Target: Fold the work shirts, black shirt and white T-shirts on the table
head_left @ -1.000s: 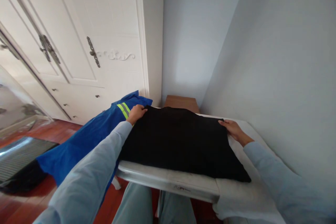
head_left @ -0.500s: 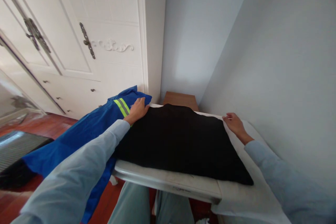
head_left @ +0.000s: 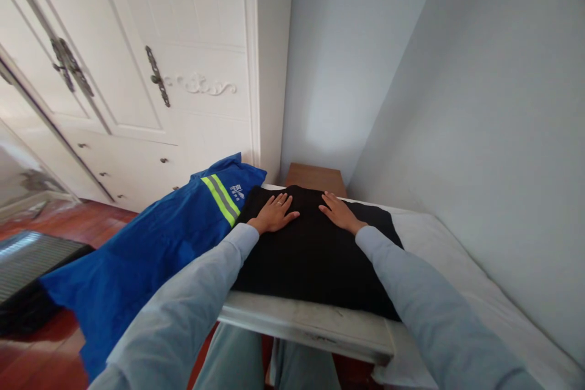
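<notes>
On the white counter (head_left: 311, 320), the black cloth (head_left: 315, 262) lies spread out before you. Your left hand (head_left: 273, 213) and right hand (head_left: 342, 215) lie palm-down on its far half, fingers extended. At its left lies the blue garment (head_left: 150, 250), banded yellow-green and grey.

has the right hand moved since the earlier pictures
Yes: against the white wardrobe, the right hand has moved left, in from the black cloth's right edge toward its middle.

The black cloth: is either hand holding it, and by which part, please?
Nothing is held; the left hand and right hand rest open on the black cloth.
</notes>
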`<action>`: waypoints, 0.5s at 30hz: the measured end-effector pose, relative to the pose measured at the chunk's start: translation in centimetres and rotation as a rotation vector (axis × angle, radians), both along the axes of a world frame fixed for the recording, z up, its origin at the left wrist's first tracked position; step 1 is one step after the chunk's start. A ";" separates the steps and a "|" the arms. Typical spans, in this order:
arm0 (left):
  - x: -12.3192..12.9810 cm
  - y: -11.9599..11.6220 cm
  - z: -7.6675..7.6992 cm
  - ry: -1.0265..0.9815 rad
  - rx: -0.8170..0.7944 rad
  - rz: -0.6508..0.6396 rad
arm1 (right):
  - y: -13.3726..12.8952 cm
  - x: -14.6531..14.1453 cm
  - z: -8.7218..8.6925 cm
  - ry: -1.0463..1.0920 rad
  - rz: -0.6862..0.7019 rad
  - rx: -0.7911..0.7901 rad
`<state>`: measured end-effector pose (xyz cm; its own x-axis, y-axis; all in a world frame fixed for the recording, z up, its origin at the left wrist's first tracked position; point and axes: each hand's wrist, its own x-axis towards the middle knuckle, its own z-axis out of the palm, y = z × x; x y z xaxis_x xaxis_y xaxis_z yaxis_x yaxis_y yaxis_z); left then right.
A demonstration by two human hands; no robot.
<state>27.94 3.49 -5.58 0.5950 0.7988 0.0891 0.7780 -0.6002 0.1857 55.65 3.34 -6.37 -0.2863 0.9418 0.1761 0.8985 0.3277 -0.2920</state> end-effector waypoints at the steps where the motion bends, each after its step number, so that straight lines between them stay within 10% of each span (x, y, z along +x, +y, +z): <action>1: -0.3 0.0 -0.3 -0.002 0.003 -0.019 | 0.2 0.6 -0.6 -0.019 0.004 0.012; 7: -0.5 -0.1 -0.5 -0.183 -0.038 0.039 | 0.3 1.8 -1.8 -0.091 0.039 0.069; 15: -2.1 -1.2 3.3 -1.077 0.072 0.451 | 0.2 1.9 -1.6 -0.064 0.035 0.051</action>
<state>25.88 2.26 -2.25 -0.1520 0.8909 0.4280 0.3846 -0.3455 0.8560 57.58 3.51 -7.95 -0.3310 0.9213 0.2041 0.9024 0.3723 -0.2168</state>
